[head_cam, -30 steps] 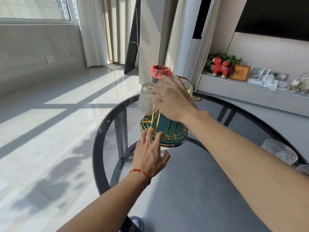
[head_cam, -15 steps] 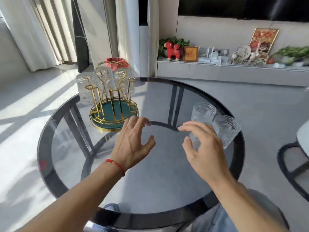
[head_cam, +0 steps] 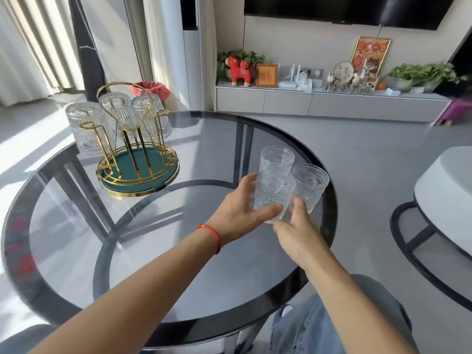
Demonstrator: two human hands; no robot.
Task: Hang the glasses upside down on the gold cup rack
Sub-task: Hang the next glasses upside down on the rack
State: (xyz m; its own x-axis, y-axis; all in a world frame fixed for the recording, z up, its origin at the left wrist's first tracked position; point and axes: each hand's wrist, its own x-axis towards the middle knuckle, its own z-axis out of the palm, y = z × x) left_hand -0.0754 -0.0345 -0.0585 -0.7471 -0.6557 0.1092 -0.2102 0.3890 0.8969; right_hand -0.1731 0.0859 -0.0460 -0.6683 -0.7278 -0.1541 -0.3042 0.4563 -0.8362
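The gold cup rack (head_cam: 132, 152) with a green round base stands at the table's far left. Three ribbed glasses hang upside down on it: one at the left (head_cam: 85, 129), one at the back (head_cam: 116, 108), one at the right (head_cam: 153, 116). Near the right rim three patterned glasses stand upright: a far one (head_cam: 277, 157), a right one (head_cam: 310, 182) and a near one (head_cam: 273, 192). My left hand (head_cam: 237, 213) and my right hand (head_cam: 298, 231) both close their fingers around the near glass from either side.
The round glass table (head_cam: 158, 264) has a black rim and dark frame beneath. A white round table (head_cam: 449, 190) stands to the right. A low cabinet (head_cam: 319, 103) with ornaments runs along the far wall. A red-lined bin (head_cam: 150, 89) sits behind the rack.
My right hand left the rack and dropped to the upright glasses at the right. My left hand followed from the rack's base. Both now hold the near glass.
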